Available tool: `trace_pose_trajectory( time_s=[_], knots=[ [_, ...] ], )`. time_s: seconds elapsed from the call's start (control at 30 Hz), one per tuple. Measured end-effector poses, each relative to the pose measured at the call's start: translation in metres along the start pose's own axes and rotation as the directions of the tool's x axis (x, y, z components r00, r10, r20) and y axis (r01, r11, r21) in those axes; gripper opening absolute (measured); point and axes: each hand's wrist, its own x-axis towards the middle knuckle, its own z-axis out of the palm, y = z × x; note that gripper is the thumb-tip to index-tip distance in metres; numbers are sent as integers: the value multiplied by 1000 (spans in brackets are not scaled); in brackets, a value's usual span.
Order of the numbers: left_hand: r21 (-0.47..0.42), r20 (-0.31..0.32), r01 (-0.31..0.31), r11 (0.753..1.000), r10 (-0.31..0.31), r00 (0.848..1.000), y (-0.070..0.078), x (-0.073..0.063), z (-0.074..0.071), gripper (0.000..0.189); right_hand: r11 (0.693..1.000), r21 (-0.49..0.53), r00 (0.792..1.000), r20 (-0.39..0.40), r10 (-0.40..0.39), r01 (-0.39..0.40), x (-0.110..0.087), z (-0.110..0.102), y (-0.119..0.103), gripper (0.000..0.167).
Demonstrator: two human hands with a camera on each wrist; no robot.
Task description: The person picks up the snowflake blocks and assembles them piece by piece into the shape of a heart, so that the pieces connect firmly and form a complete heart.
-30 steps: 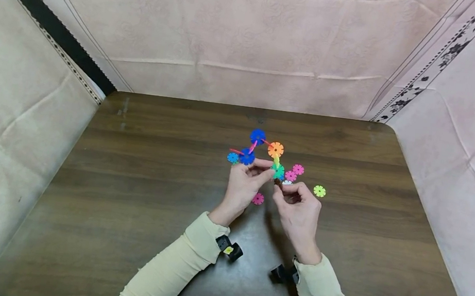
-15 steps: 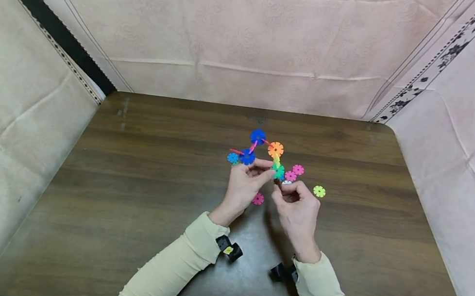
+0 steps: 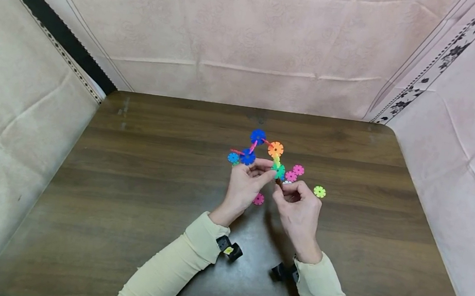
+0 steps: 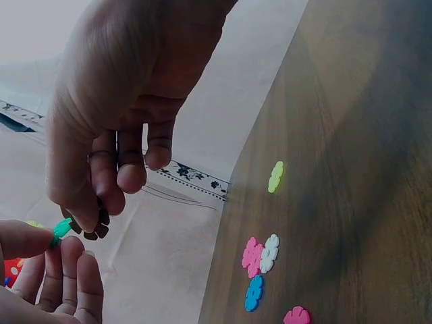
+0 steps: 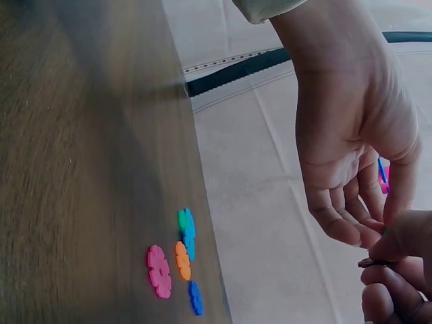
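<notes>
My left hand (image 3: 244, 185) pinches a green notched plastic disc (image 3: 279, 171) between thumb and fingers. That disc belongs to a linked chain running through a yellow disc (image 3: 277, 161), an orange disc (image 3: 275, 149), and blue discs (image 3: 258, 136) joined by pink and red ones seen edge-on. Just below the green disc, my right hand (image 3: 301, 214) pinches a dark brown disc (image 4: 101, 226). In the left wrist view the brown disc stands close beside the green disc (image 4: 62, 228). The right wrist view shows the brown disc (image 5: 372, 262) edge-on, partly covered by fingers.
Loose discs lie on the wooden table (image 3: 125, 203): a yellow-green disc (image 3: 319, 191) at right, pink discs (image 3: 298, 169) beside a white disc (image 4: 269, 253), a pink disc (image 3: 259, 199) near the left wrist, and a light blue disc (image 3: 233, 158) at left. Cloth walls (image 3: 249, 42) surround the table.
Both hands keep their grips and stay almost in place. The right hand shifts very slightly near the green disc; the loose discs have not moved.
</notes>
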Motion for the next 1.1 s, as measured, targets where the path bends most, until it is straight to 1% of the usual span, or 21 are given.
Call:
trace_pose_trajectory(
  time_s=[0.2,0.43,0.6,0.73,0.83,0.97,1.1],
  knots=[
    [30,-2,22,999,-22,1000,1,-2,0,19,1000,-19,1000,-4,-6,5,-1,0,2,12],
    [80,-5,-5,997,5,1000,1,-2,-2,20,999,-16,999,-11,-50,50,-2,1,2,11],
    [106,-17,-8,994,10,1000,1,-1,-3,16,998,-24,998,-24,-65,65,-3,1,2,11],
    [87,-35,32,996,-29,999,0,-1,-3,15,997,-22,997,-31,-73,72,-1,0,2,12],
    [56,-43,59,997,-56,997,-1,-1,-1,16,997,-30,998,-16,-67,67,-1,-1,2,13],
    [33,-39,59,998,-58,998,-1,-1,0,18,998,-35,999,1,-52,52,-2,-2,2,13],
    [18,-35,52,999,-51,998,-2,-1,0,17,999,-28,999,1,-43,43,-2,-2,2,12]
  ],
)
